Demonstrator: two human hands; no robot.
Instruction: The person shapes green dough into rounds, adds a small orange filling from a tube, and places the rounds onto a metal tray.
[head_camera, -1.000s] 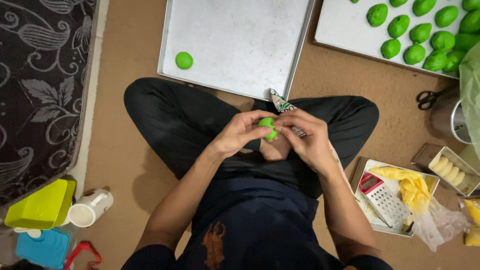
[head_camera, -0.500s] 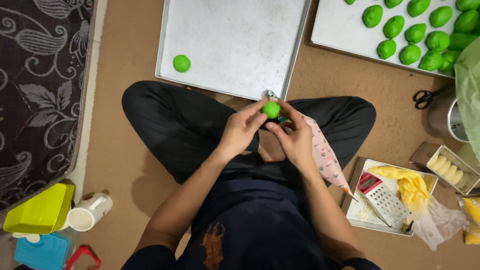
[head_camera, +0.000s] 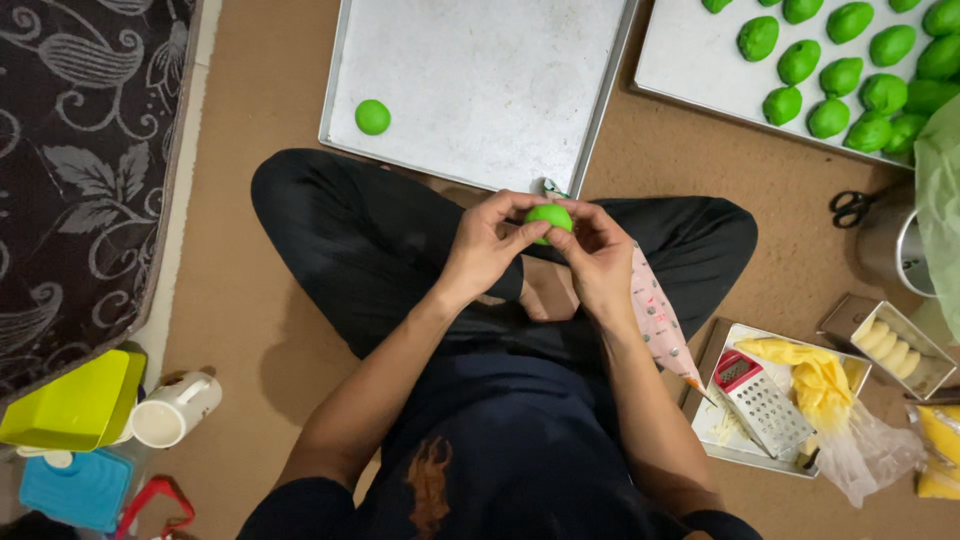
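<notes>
I sit cross-legged on a brown floor. A green dough ball (head_camera: 549, 217) is pinched between both hands above my lap. My left hand (head_camera: 487, 246) holds it from the left and my right hand (head_camera: 598, 255) from the right. Just beyond my hands lies a metal baking tray (head_camera: 480, 90) with one green dough ball (head_camera: 372, 117) at its near left. A pink patterned piping bag (head_camera: 660, 320) rests against my right leg.
A second tray (head_camera: 690, 70) at the far right holds several green dough pieces (head_camera: 830, 60). To my right are a small tray with a red-framed grater (head_camera: 762, 400), yellow cloth (head_camera: 815, 375), scissors (head_camera: 852, 207) and a metal pot (head_camera: 895, 245). A white mug (head_camera: 172, 410) and yellow container (head_camera: 75, 405) stand at left.
My hands rose from my lap toward the near tray with the green ball between them. The piping bag, earlier under my right hand, now lies along my right leg.
</notes>
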